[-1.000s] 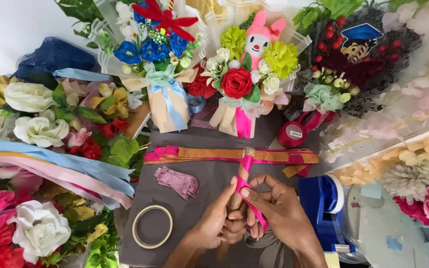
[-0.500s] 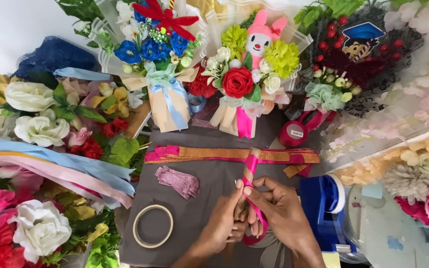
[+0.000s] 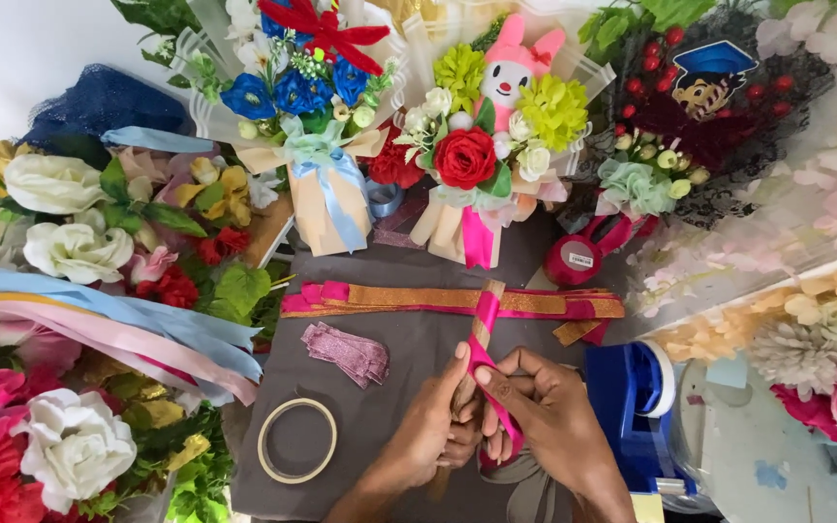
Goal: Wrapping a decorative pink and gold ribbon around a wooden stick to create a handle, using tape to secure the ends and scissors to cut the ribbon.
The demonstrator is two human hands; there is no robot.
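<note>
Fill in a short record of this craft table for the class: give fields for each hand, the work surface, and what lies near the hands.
Left hand: grips a gold ribbon-wrapped stick
Right hand: pulls a pink ribbon along the stick
Surface: grey cloth
Behind hands: flat pink and gold ribbon strips
Left of hands: tape ring, small glittery pink pieces
Right of hands: blue tape dispenser
Around: flower bouquets

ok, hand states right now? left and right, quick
Left hand: closed around the gold-wrapped stick.
Right hand: closed, fingers pinching the pink ribbon against the stick.
</note>
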